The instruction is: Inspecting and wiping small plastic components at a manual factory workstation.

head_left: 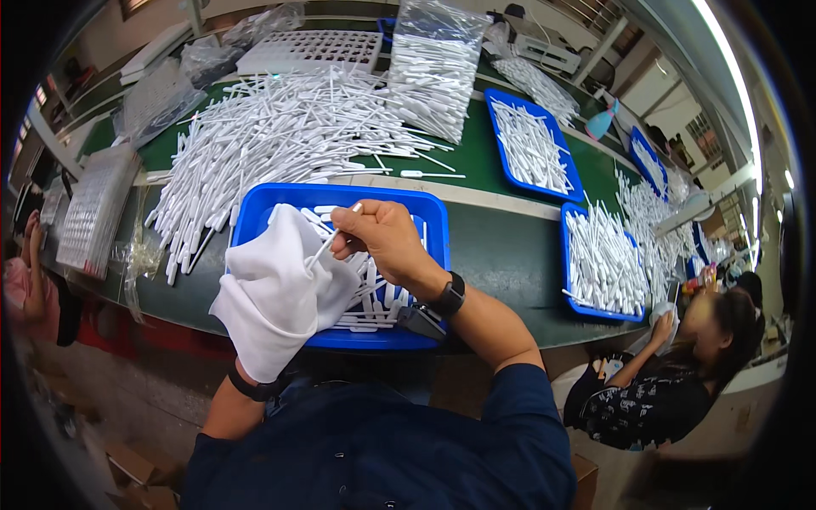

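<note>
A white cloth (285, 285) drapes over my left hand (244, 371), hiding its fingers; folds gather as the hand grips it from beneath. My right hand (374, 236) pinches a thin white plastic stick (321, 251) between thumb and fingers. The stick slants down, its lower end meeting the cloth, where the folds hide it. Both hands are above a blue tray (435, 223) at the bench's near edge. Inside lie loose white sticks (374, 293) with one thicker end. A dark grey object (420, 321) rests at the tray's near right corner, beside my right forearm.
Beyond the tray spreads a big heap of similar sticks (272, 127), beside a filled clear bag (433, 72). More filled blue trays (571, 174) stand right. A white perforated tray (310, 53) lies behind; clear trays (95, 208) stand left. Another person (663, 374) sits right, holding a cloth.
</note>
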Demonstrator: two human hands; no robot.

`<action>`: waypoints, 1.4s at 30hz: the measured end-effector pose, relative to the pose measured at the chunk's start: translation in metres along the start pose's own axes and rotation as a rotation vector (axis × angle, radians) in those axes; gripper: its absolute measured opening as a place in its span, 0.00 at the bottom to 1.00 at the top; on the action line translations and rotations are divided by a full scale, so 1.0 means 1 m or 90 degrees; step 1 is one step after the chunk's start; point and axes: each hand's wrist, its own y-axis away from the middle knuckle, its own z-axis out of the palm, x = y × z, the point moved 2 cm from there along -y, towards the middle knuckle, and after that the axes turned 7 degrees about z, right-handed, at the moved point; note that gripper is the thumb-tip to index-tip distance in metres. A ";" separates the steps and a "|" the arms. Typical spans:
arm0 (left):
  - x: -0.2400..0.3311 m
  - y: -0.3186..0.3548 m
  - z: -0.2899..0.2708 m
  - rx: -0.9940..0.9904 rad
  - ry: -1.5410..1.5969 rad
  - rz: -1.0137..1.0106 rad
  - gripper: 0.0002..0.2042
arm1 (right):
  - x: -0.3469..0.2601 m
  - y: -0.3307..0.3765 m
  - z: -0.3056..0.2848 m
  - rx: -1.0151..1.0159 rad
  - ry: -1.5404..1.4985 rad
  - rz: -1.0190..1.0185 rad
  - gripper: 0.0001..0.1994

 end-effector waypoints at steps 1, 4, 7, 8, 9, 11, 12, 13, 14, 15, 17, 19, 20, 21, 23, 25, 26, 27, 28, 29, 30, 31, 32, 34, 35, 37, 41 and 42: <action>0.002 -0.003 -0.003 -0.013 -0.010 -0.002 0.20 | 0.001 0.001 0.000 0.008 -0.002 0.010 0.10; -0.003 -0.002 -0.004 -0.037 -0.029 -0.015 0.19 | 0.001 0.005 0.003 0.016 -0.007 0.023 0.10; -0.026 0.016 0.010 0.044 0.044 0.128 0.19 | 0.001 0.006 0.006 0.025 -0.004 0.039 0.10; -0.028 0.020 0.010 0.048 0.043 0.122 0.19 | 0.001 0.006 0.006 0.035 0.000 0.046 0.10; -0.018 0.008 0.000 0.003 0.006 0.109 0.19 | 0.003 0.007 0.003 0.049 0.003 0.055 0.10; -0.006 -0.010 -0.017 -0.088 -0.072 0.082 0.20 | 0.005 0.008 0.000 0.055 0.015 0.059 0.10; -0.009 -0.008 -0.017 -0.086 -0.071 0.076 0.20 | 0.006 0.008 -0.001 0.062 0.023 0.059 0.10; -0.013 -0.005 -0.015 -0.078 -0.060 0.089 0.21 | 0.006 0.008 -0.001 0.069 0.032 0.059 0.10; -0.017 -0.001 -0.013 -0.071 -0.049 0.104 0.22 | 0.005 0.008 0.001 0.068 0.036 0.062 0.10; -0.021 0.002 -0.010 -0.064 -0.038 0.118 0.23 | 0.005 0.008 0.003 0.072 0.033 0.066 0.10; -0.034 0.018 0.005 -0.049 0.018 0.108 0.24 | 0.004 0.008 0.007 0.082 0.029 0.071 0.11; -0.043 0.029 0.014 -0.022 0.123 0.096 0.26 | 0.003 0.008 0.008 0.092 0.037 0.077 0.11; -0.045 0.029 0.010 -0.020 0.125 0.092 0.26 | 0.003 0.008 0.008 0.103 0.042 0.080 0.10; -0.043 0.026 0.003 -0.036 0.115 0.082 0.27 | 0.003 0.008 0.007 0.115 0.046 0.083 0.10; -0.041 0.018 -0.013 -0.069 0.095 0.062 0.29 | 0.005 0.007 0.001 0.123 0.038 0.093 0.10; -0.044 0.013 -0.023 -0.103 0.089 0.035 0.29 | 0.003 0.005 -0.005 0.133 0.018 0.109 0.12; -0.046 0.012 -0.024 -0.139 0.080 0.012 0.29 | -0.001 0.006 -0.008 0.139 0.020 0.110 0.12; -0.048 0.012 -0.023 -0.177 0.072 -0.011 0.28 | -0.006 0.008 -0.011 0.142 0.076 0.163 0.13; -0.057 0.029 -0.008 -0.178 0.078 -0.010 0.28 | -0.012 0.009 -0.016 0.146 0.131 0.216 0.14; -0.075 0.065 0.013 -0.033 0.161 -0.072 0.28 | -0.019 0.008 -0.016 0.140 0.187 0.269 0.15; -0.094 0.103 0.034 0.114 0.241 -0.133 0.27 | -0.025 0.005 -0.018 0.136 0.189 0.272 0.15; -0.106 0.123 0.044 0.263 0.319 -0.194 0.26 | -0.031 -0.001 -0.027 0.198 0.427 0.243 0.15; -0.101 0.108 0.033 0.261 0.324 -0.195 0.26 | -0.040 -0.005 -0.039 0.265 0.663 0.206 0.16; -0.097 0.067 0.000 0.229 0.596 -0.317 0.25 | -0.060 -0.022 -0.056 0.311 0.968 -0.112 0.11; -0.090 0.054 -0.005 0.205 0.738 -0.372 0.24 | -0.065 -0.035 -0.073 0.320 0.969 -0.108 0.11; -0.085 0.042 -0.010 0.177 0.733 -0.326 0.23 | -0.064 -0.063 -0.109 0.240 1.130 -0.194 0.10; -0.079 0.029 -0.024 0.138 0.641 -0.183 0.17 | -0.054 -0.109 -0.152 0.059 1.230 -0.173 0.09; -0.076 0.027 -0.026 0.134 0.610 -0.157 0.16 | -0.060 -0.114 -0.147 0.036 1.232 -0.192 0.09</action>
